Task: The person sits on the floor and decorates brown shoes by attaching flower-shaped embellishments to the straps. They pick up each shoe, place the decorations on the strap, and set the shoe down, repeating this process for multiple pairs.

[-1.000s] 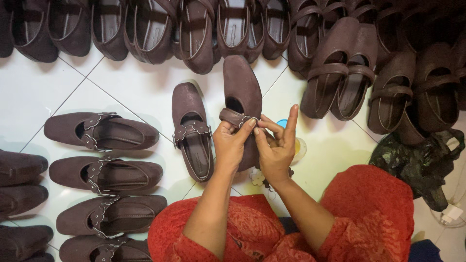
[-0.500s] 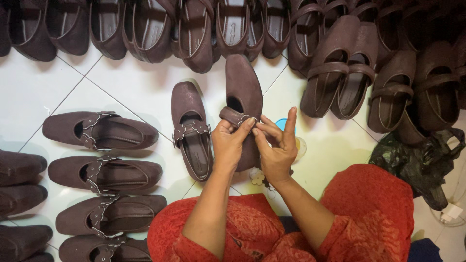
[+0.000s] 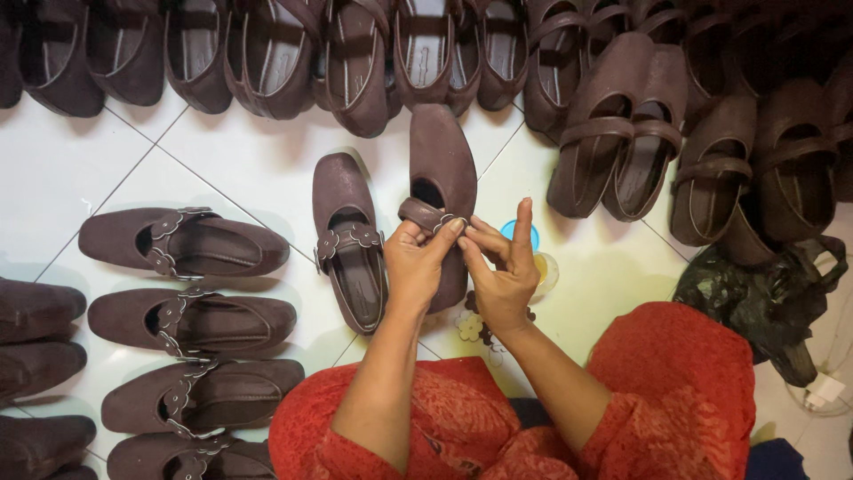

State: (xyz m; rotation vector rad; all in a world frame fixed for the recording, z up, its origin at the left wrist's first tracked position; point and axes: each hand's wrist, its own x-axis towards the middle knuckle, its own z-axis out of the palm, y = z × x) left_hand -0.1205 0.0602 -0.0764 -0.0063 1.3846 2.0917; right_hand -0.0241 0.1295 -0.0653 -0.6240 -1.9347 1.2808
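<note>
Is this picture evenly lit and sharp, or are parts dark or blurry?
Head view: the white tiled floor is bright, while the shoes at top right sink into shadow; the left hand and right hand on the held shoe look sharp.

dark brown suede shoe (image 3: 442,169); white tiled floor (image 3: 80,178); red patterned garment (image 3: 675,391)

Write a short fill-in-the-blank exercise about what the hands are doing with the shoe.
1. Both hands, left hand and right hand, pinch the ____ of the held brown shoe.
2. The finished shoe lies to the held shoe's ____.
3. The floor is covered with white ____.

Missing words: strap; left; tiles
</note>
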